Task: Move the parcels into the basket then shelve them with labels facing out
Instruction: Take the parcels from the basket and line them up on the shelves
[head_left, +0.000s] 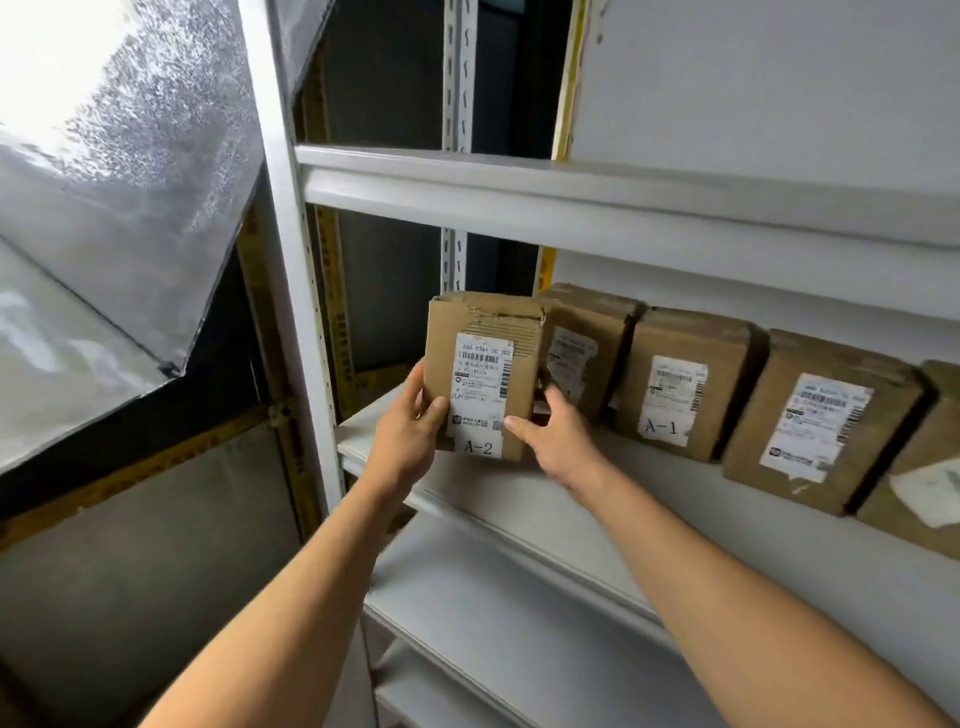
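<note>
A brown cardboard parcel (483, 374) with a white label marked A-2 stands upright at the left end of a grey shelf (519, 493), label towards me. My left hand (410, 431) grips its lower left edge. My right hand (558, 431) holds its lower right corner. To its right a row of several similar parcels stands on the same shelf, labels facing out: one partly hidden behind it (582, 353), one marked A-1 (680, 384), and another (821, 421). No basket is in view.
The grey metal rack has a bare shelf above (623, 197) and lower shelves (493, 613). Its left upright post (291, 260) stands close to the held parcel. A silver reflective sheet (104, 208) hangs at the left.
</note>
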